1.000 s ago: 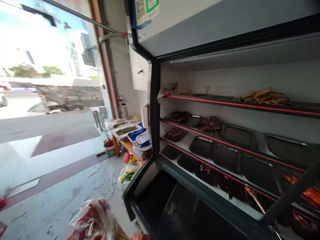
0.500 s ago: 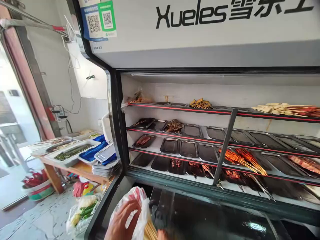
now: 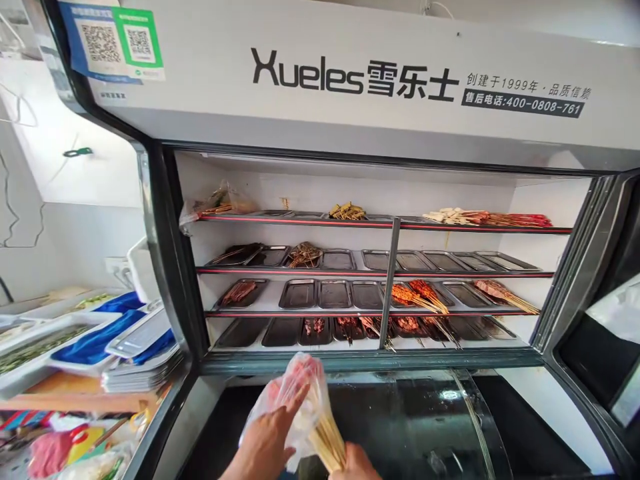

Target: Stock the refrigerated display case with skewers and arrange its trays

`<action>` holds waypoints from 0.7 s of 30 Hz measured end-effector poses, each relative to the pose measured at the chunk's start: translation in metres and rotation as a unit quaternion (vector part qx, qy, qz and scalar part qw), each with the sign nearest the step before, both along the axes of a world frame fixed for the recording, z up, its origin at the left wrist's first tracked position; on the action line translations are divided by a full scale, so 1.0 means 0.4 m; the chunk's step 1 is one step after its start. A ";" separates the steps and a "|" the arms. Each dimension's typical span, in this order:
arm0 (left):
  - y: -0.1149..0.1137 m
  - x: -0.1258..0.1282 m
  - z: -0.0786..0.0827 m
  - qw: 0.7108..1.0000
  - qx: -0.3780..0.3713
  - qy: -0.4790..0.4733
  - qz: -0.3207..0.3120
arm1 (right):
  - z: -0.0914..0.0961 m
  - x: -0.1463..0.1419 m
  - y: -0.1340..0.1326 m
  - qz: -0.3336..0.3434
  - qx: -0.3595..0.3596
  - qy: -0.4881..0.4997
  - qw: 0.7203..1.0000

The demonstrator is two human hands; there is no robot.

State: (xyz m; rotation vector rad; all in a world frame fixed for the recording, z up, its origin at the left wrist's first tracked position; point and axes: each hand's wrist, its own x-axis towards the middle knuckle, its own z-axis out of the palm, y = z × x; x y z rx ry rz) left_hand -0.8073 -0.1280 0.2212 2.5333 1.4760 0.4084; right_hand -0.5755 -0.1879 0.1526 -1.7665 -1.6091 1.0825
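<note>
A bundle of skewers is held low in front of the glass display fridge (image 3: 350,367). Pinkish food at the upper end is covered by a clear plastic bag (image 3: 307,373), and the bare wooden sticks (image 3: 327,440) slant down to the right. My right hand (image 3: 354,463) is closed round the lower ends of the sticks, partly cut off by the bottom edge. On the bag's left side, my left hand (image 3: 270,433) grips the plastic, fingers pointing up along it and thumb apart. Bag folds hide much of the food.
Fridge shelves carry metal trays (image 3: 335,293), some with meat skewers (image 3: 420,297). A lower curved glass panel (image 3: 400,420) lies behind my hands. To the left, a wooden table (image 3: 80,393) bears white trays and stacked metal trays (image 3: 140,370); bags lie beneath it.
The view has swung right, bringing in the fridge's right side. The bagged skewers are now higher and more fully in view, with more of my right hand showing on the sticks.
</note>
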 end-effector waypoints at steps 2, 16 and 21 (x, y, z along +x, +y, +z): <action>0.023 -0.020 0.055 0.999 0.051 -0.011 0.011 | 0.013 0.043 0.002 -0.075 -0.073 0.053 0.993; 0.014 -0.001 0.164 0.798 -0.096 -0.580 0.134 | 0.215 0.254 0.032 -0.056 -0.014 0.127 0.990; 0.181 0.017 0.149 0.685 -0.273 -0.653 0.169 | 0.225 0.262 0.039 0.002 -0.032 0.122 0.992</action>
